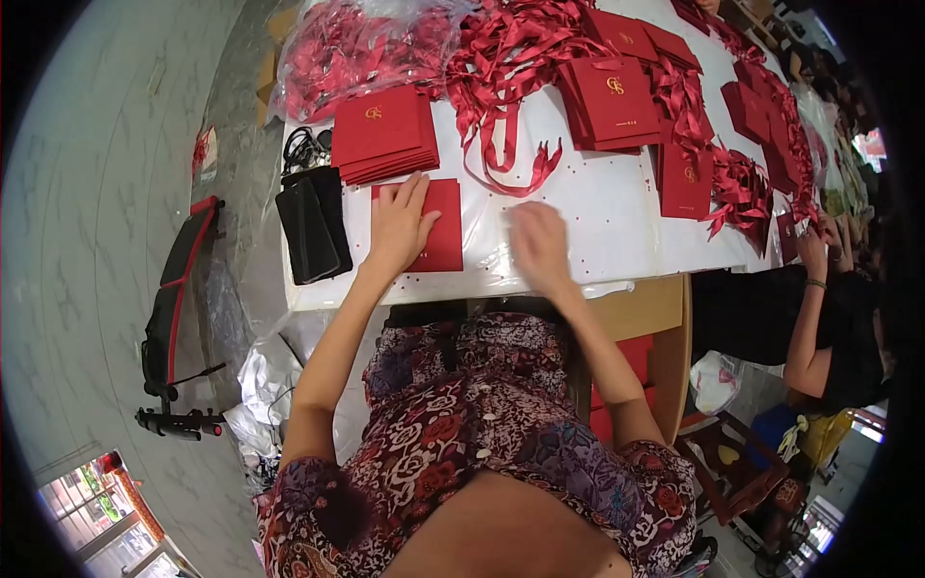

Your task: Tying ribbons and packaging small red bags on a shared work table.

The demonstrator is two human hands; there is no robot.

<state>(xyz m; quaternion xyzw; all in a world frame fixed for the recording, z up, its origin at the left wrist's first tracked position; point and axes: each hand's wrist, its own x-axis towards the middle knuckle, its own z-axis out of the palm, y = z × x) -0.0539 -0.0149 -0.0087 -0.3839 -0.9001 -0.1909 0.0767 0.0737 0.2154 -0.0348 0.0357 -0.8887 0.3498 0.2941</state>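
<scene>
Left hand (400, 223) flat, fingers spread, palm pressing red card (436, 226) on white table (597, 207), near front edge. Right hand (540, 246) blurred, low over bare tabletop right of card, holding nothing visible; fingers open or closed, cannot tell. Black pouch (310, 226) just left of card. Stack of red cards (383, 133) behind left hand. Loose red ribbons (506, 67) farther back; second card stack (612, 101) beyond. Another person's hand (814, 252) at far right table edge.
</scene>
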